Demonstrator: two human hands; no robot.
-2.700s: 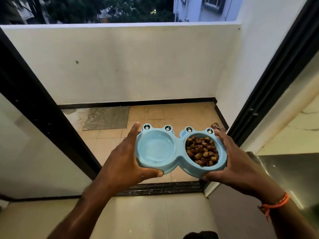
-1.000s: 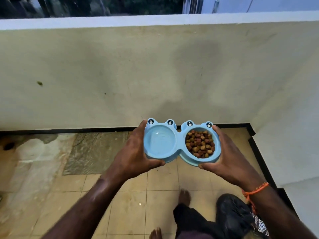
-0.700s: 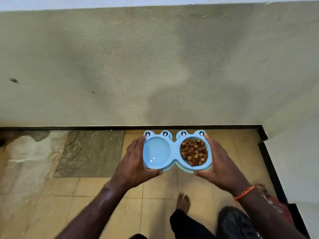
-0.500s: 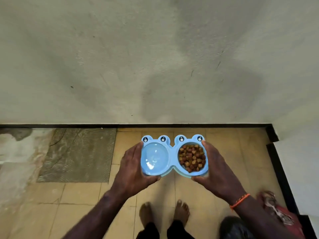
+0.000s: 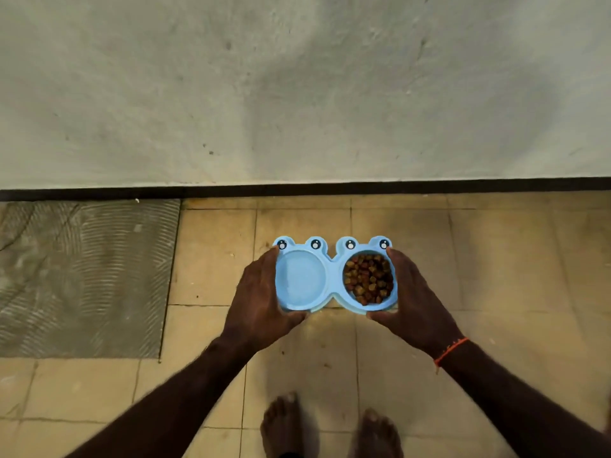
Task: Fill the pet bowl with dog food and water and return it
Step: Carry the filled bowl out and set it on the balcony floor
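Both hands grasp the blue double pet bowl (image 5: 331, 276) at mid-frame, over the tiled floor (image 5: 479, 259): left hand (image 5: 261, 302) curled round the water side, right hand (image 5: 415, 302) round the side filled with kibble (image 5: 368, 279); bare feet (image 5: 287, 424) show at bottom centre

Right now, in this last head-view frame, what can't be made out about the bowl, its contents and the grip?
- Whether the pet bowl rests on the floor: the bowl hides its own underside.
- Water level in the left compartment: no surface shows plainly against the pale blue.
- Fingers of the left hand and right hand: partly hidden behind the bowl's ends.
- Both feet: cut off by the bottom edge.
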